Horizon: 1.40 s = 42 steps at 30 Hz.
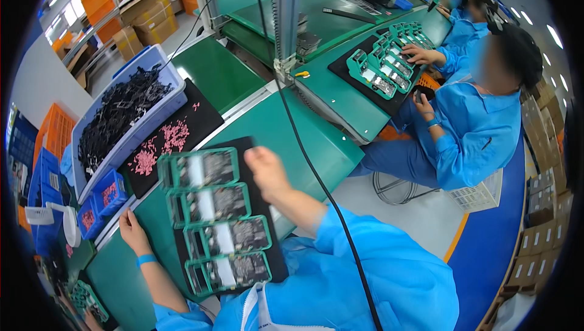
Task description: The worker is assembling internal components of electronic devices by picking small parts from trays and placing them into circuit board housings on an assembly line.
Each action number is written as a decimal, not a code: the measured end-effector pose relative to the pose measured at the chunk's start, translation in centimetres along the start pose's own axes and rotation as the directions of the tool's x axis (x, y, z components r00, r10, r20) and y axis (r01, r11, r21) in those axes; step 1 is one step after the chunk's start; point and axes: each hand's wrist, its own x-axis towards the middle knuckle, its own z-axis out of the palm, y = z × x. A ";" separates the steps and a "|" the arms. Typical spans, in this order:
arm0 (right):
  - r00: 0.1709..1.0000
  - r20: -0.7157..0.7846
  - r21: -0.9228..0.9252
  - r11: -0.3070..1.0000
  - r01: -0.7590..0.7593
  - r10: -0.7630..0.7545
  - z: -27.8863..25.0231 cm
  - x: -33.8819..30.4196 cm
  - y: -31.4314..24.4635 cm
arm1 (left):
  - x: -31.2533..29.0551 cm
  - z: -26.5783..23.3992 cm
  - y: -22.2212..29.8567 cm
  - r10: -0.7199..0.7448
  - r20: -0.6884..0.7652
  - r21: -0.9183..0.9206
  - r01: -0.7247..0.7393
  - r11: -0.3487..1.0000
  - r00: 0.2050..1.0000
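Observation:
Before me, a black tray (278, 261) carries several green frames (236, 167) in a column, each with dark circuit boards and a pale strip in it. Its near end reaches over my lap. My right hand (267, 173) is closed on the tray's far right corner; its fingertips are slightly blurred. Left of the tray, by the table's metal edge, my left hand (134, 233) appears loosely open, with nothing visible in it and no contact with the frames. Part of its fingers is turned from view.
A pale blue bin (176, 97) of black parts stands at the left, beside pink pieces (146, 159) on a black mat. Small blue boxes (111, 192) hold more pink pieces. A black cable (316, 176) hangs across the view. At the right, a co-worker (480, 112) handles similar frames (380, 81).

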 end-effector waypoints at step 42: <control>0.447 0.720 -0.125 0.534 0.836 -0.531 17.2 -7.3 2.5 | -0.5 0.7 -0.6 -0.075 0.115 -0.183 0.096 0.978 0.990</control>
